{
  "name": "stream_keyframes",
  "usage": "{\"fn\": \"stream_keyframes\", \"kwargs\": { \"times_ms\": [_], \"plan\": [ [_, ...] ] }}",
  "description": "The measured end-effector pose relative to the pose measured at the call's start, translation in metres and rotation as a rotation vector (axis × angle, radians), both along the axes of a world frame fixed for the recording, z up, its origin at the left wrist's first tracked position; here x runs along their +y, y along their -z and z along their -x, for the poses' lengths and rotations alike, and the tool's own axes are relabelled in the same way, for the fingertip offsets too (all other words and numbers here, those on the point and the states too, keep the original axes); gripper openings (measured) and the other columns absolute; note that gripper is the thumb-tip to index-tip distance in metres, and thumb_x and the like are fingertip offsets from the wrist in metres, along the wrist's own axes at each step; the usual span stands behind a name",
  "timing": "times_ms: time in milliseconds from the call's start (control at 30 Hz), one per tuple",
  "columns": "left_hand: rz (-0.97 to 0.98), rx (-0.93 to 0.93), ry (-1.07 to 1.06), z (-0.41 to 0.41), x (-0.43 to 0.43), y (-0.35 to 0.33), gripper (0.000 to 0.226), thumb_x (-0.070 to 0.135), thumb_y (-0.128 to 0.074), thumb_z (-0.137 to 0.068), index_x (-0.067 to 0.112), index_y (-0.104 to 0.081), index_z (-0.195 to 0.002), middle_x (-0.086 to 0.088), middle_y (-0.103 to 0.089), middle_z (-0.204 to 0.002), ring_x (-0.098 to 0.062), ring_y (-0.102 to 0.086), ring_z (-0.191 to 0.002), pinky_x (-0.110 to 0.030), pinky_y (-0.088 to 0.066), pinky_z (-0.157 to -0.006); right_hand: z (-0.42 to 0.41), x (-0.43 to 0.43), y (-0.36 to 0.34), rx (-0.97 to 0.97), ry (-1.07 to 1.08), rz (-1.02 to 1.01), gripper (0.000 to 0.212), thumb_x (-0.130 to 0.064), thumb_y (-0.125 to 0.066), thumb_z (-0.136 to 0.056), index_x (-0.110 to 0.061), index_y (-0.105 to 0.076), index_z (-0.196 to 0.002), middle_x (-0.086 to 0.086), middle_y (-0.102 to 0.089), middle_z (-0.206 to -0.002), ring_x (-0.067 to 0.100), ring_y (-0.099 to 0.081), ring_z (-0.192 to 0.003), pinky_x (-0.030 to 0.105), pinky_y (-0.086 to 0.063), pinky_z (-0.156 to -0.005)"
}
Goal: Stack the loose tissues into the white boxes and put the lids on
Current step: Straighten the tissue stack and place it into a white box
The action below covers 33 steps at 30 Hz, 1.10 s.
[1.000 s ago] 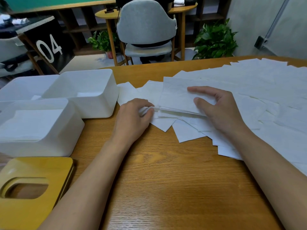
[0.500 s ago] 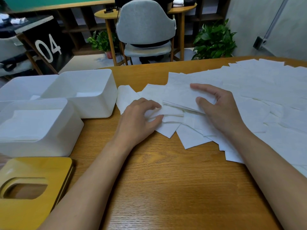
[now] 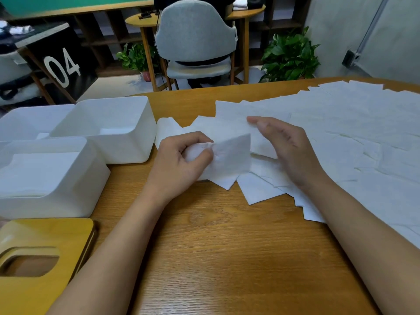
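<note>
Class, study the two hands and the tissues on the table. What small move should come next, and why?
Probably carry the tissue pinched in the left hand across to the near white box and lay it on the stack there. That box stands open and part filled, the tissue is raised off the spread, and the right hand lies open on the loose tissues.

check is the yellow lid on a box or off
Off: the yellow lid lies flat on the table beside the near white box.
</note>
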<state>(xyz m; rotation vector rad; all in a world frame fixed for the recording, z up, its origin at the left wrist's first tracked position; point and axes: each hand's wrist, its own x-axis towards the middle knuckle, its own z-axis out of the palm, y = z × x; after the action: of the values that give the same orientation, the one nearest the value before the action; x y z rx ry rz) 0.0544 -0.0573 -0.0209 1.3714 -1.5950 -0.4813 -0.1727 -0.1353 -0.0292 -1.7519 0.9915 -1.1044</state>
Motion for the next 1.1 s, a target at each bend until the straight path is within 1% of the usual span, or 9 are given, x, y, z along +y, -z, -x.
{"fn": "stream_keyframes", "kwargs": {
  "times_ms": [100,233,333,567,667,733,867,1000,1100],
  "plan": [
    [-0.076,0.145,0.062,0.002,0.004,-0.004,0.013,0.007,-0.069,-0.096,0.011,-0.079,-0.089,0.001,-0.077,-0.088,-0.011,-0.070,-0.086,-0.021,-0.051,-0.072,-0.003,0.010,-0.005,-0.023,-0.137,-0.008,0.044,-0.059,-0.055,-0.095,-0.031,-0.075,-0.122,-0.020,-0.073,-0.126,-0.002,-0.061,-0.125,0.021,-0.045,-0.106],
    [-0.087,0.200,0.027,0.002,0.000,-0.001,0.014,0.015,-0.076,-0.097,0.018,-0.080,-0.109,0.009,-0.079,-0.106,-0.010,-0.073,-0.104,-0.031,-0.059,-0.088,-0.006,0.018,-0.006,-0.026,-0.186,-0.043,0.022,-0.032,-0.075,-0.094,-0.024,-0.078,-0.114,-0.012,-0.079,-0.108,0.007,-0.074,-0.102,0.023,-0.057,-0.085],
    [-0.066,0.229,-0.004,0.000,-0.003,0.001,0.026,0.019,-0.083,-0.091,0.022,-0.078,-0.116,0.005,-0.078,-0.099,-0.012,-0.073,-0.098,-0.034,-0.059,-0.083,-0.008,0.017,-0.004,-0.004,-0.154,-0.077,0.021,-0.025,-0.079,-0.091,-0.027,-0.078,-0.112,-0.015,-0.079,-0.105,0.004,-0.074,-0.097,0.018,-0.056,-0.080],
    [-0.039,0.130,-0.051,0.002,-0.003,0.003,0.029,0.026,-0.088,-0.086,0.030,-0.078,-0.113,0.006,-0.076,-0.094,-0.013,-0.071,-0.093,-0.040,-0.060,-0.083,-0.009,0.017,-0.004,0.074,-0.213,-0.009,0.043,-0.018,-0.071,-0.099,-0.041,-0.064,-0.135,-0.020,-0.067,-0.126,0.000,-0.063,-0.112,0.015,-0.050,-0.086],
    [-0.038,0.139,-0.055,0.002,-0.003,0.002,0.030,0.028,-0.088,-0.085,0.030,-0.078,-0.113,0.003,-0.076,-0.093,-0.015,-0.070,-0.091,-0.043,-0.060,-0.082,-0.009,0.018,-0.005,0.126,-0.212,0.035,0.059,-0.022,-0.071,-0.099,-0.049,-0.049,-0.147,-0.029,-0.055,-0.141,-0.005,-0.052,-0.128,0.014,-0.045,-0.100],
    [-0.045,0.132,-0.057,0.002,-0.004,0.003,0.030,0.029,-0.088,-0.085,0.031,-0.078,-0.113,0.005,-0.076,-0.094,-0.014,-0.070,-0.093,-0.043,-0.060,-0.083,-0.010,0.018,-0.005,0.159,-0.201,0.070,0.066,-0.024,-0.070,-0.100,-0.052,-0.040,-0.151,-0.036,-0.042,-0.151,-0.013,-0.037,-0.139,0.007,-0.032,-0.107],
    [-0.068,0.158,-0.053,0.005,-0.005,0.006,0.029,0.029,-0.089,-0.084,0.032,-0.078,-0.110,0.005,-0.074,-0.089,-0.012,-0.068,-0.087,-0.038,-0.057,-0.078,-0.009,0.019,-0.005,0.171,-0.185,0.086,0.075,-0.024,-0.069,-0.100,-0.053,-0.028,-0.156,-0.036,-0.030,-0.159,-0.022,-0.025,-0.141,-0.006,-0.021,-0.101],
    [-0.072,0.160,-0.048,0.007,-0.006,0.006,0.030,0.029,-0.089,-0.084,0.032,-0.077,-0.111,0.003,-0.074,-0.088,-0.016,-0.070,-0.088,-0.038,-0.058,-0.076,-0.009,0.020,-0.005,0.191,-0.196,0.101,0.076,-0.022,-0.068,-0.100,-0.052,-0.027,-0.157,-0.036,-0.029,-0.159,-0.025,-0.026,-0.137,-0.006,-0.022,-0.101],
    [-0.055,0.136,-0.072,0.006,-0.006,0.008,0.031,0.030,-0.088,-0.085,0.032,-0.076,-0.113,0.008,-0.073,-0.090,-0.010,-0.068,-0.090,-0.027,-0.054,-0.076,-0.010,0.019,-0.004,0.191,-0.195,0.107,0.074,-0.020,-0.067,-0.101,-0.052,-0.028,-0.156,-0.036,-0.030,-0.158,-0.018,-0.029,-0.141,0.008,-0.028,-0.110]
  ]
}}
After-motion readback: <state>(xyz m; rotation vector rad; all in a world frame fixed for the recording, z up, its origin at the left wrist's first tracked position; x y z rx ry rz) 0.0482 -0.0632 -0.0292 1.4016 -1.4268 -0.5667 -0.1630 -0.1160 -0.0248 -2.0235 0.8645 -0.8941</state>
